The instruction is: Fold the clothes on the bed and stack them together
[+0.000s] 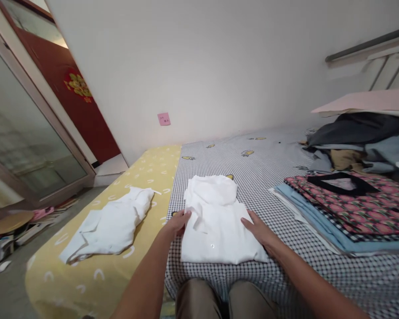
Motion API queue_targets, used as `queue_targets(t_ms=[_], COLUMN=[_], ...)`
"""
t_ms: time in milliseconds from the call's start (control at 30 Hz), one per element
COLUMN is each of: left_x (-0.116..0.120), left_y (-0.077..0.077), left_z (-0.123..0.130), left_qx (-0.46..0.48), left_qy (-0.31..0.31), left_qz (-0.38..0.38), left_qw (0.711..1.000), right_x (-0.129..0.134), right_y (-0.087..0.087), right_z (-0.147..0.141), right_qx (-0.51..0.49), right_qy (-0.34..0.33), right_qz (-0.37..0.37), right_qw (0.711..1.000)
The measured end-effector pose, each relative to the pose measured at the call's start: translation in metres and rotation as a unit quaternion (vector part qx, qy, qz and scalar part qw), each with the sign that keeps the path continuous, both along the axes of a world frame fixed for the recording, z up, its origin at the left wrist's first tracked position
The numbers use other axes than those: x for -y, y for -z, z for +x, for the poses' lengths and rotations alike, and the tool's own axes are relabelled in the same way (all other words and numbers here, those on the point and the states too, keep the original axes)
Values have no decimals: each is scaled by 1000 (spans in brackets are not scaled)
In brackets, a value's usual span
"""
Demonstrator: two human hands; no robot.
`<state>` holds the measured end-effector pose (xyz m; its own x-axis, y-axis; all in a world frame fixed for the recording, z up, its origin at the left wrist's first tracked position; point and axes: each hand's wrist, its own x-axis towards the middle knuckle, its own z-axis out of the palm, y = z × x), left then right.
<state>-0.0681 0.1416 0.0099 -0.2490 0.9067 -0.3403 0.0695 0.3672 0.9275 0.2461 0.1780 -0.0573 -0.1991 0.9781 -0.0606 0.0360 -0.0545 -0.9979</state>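
Directly before my knees lies a folded white garment [221, 237], with a rounded, hood-like part at its far end and a loose fold on its left half. My left hand [179, 223] grips its left edge, thumb on top and fingers partly hidden at the side. On the opposite edge, my right hand [258, 229] holds the cloth with the thumb above and the fingers along the side. A second white garment [111, 226], loosely folded, rests to the left on a yellow cloth.
A black-and-white checked sheet [216, 161] and the yellow patterned cloth [161, 161] cover the bed. At right lies a stack topped by a pink-and-black patterned garment [362, 208], with a heap of dark clothes [355, 128] behind. A white wall [219, 66] stands at the back.
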Motion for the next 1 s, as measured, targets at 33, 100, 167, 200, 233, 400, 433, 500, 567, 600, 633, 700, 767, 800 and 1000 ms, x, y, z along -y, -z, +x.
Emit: queue_targets(t_ms=[33, 100, 167, 200, 233, 400, 433, 500, 567, 600, 633, 700, 767, 800, 1000], left_x=[-3, -7, -5, -2, 2, 29, 34, 44, 53, 58, 62, 69, 73, 74, 65], left_y=[1, 2, -1, -5, -9, -26, -26, -20, -12, -8, -4, 0, 4, 6, 24], left_z=[-1, -2, -1, 0, 1, 15, 21, 33, 46, 51, 54, 58, 58, 57, 48], left_qx=[-44, -137, -227, -272, -317, -487, -508, -542, -568, -579, -587, -601, -607, -608, -647], left_qy=[-18, -52, -72, -77, -77, 18, 50, 108, 156, 177, 193, 209, 204, 200, 165], left_qz=[-4, 7, 48, 74, 101, 193, 194, 182, 163, 154, 146, 134, 131, 135, 196], left_qw=[999, 989, 970, 956, 940, 852, 838, 813, 791, 781, 772, 760, 757, 756, 718], right_x=[-2, -6, -9, -9, -8, 9, 12, 18, 20, 20, 19, 18, 16, 15, 12], right_y=[1, -1, -8, -12, -17, -30, -28, -21, -13, -9, -6, -3, -1, 0, 6], right_z=[2, 5, 7, 8, 7, -19, -27, -41, -52, -55, -57, -58, -56, -56, -54], right_qx=[26, 118, 230, 276, 313, 445, 462, 485, 495, 494, 492, 480, 466, 459, 432], right_qy=[10, 47, 96, 118, 134, 91, 58, -19, -76, -90, -97, -99, -97, -93, -81], right_qz=[16, 73, 156, 199, 239, 375, 385, 382, 366, 360, 357, 357, 362, 366, 374], right_qw=[999, 989, 956, 933, 909, 808, 797, 786, 784, 786, 788, 795, 802, 804, 817])
